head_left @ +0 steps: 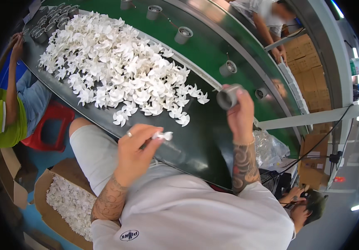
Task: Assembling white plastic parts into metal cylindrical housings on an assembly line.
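My left hand [135, 152] pinches a small white fan impeller [164, 135] between thumb and fingers, just above the dark table edge [188, 146]. My right hand [241, 114] is raised over the table and grips a short grey cylindrical housing [228, 96], its open end facing left toward the impeller. The two parts are apart, about a hand's width between them. A big heap of the same white impellers [113, 66] lies on the dark table to the far left of both hands.
A green conveyor belt [204, 54] carries several grey housings [183, 35]. A cardboard box of impellers [69, 204] and a red stool [48, 125] stand at lower left. A crumpled plastic bag [271, 148] lies at right. Other people work at the left, top right and lower right.
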A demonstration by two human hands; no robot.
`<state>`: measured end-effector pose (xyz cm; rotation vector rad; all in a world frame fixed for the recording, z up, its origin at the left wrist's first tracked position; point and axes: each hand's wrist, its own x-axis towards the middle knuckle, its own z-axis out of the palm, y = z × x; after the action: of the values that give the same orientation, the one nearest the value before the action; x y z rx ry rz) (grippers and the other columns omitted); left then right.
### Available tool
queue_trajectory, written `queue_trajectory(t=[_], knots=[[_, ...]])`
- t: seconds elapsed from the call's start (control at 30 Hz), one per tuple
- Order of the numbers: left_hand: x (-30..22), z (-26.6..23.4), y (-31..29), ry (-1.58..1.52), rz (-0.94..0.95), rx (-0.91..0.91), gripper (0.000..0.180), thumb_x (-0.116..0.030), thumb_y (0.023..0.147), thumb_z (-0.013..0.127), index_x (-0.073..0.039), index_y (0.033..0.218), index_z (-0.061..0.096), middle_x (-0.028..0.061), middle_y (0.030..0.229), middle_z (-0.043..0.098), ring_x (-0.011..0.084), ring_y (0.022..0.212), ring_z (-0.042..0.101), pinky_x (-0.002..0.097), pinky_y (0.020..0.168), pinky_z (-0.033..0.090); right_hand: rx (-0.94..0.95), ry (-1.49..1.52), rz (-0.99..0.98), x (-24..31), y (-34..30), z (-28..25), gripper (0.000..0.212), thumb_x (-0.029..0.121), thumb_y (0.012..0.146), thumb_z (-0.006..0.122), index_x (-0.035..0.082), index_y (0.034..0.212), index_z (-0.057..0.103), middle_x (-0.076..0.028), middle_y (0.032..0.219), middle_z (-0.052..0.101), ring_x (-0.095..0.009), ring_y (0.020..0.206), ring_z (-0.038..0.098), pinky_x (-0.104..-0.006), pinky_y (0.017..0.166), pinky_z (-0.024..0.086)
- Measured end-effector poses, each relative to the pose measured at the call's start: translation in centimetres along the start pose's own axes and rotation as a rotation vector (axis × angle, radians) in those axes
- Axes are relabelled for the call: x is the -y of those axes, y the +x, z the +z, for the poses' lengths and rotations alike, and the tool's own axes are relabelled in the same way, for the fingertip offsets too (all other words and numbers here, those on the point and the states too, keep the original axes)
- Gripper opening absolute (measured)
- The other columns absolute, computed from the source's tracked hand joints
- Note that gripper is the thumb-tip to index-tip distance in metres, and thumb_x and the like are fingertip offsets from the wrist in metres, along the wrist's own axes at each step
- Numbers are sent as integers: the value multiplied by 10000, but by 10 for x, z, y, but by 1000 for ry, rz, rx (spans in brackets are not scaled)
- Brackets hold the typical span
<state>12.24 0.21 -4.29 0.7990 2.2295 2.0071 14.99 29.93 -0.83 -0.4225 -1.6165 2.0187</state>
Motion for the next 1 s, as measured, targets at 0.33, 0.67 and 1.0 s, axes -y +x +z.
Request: queue_trajectory(t=[0.33, 0.67, 1.0], knots=[[-22, 25, -2, -124, 173, 71, 207, 33, 782, 718, -23, 981, 704, 125, 1210, 555, 161, 773, 559, 279, 658, 484, 450, 114, 403, -1, -85, 67, 526, 398, 983, 386, -40, 1250, 502, -153, 1040, 618, -214, 936, 623, -331, 830, 518], [-22, 18, -19, -64, 220, 13, 194, 25, 756, 759, -14, 940, 712, 140, 1185, 613, 167, 850, 613, 278, 656, 483, 481, -32, 406, 4, -100, 88, 543, 359, 1001, 353, -90, 1263, 508, -141, 1064, 579, -227, 957, 627, -325, 842, 502], [-21, 21, -25, -321, 80, -7, 197, 65, 741, 775, 10, 812, 600, 209, 1169, 613, 223, 947, 660, 327, 840, 560, 540, -68, 273, 3, -103, 81, 491, 331, 975, 451, -75, 1227, 560, -96, 1029, 578, -149, 921, 566, -266, 812, 448]])
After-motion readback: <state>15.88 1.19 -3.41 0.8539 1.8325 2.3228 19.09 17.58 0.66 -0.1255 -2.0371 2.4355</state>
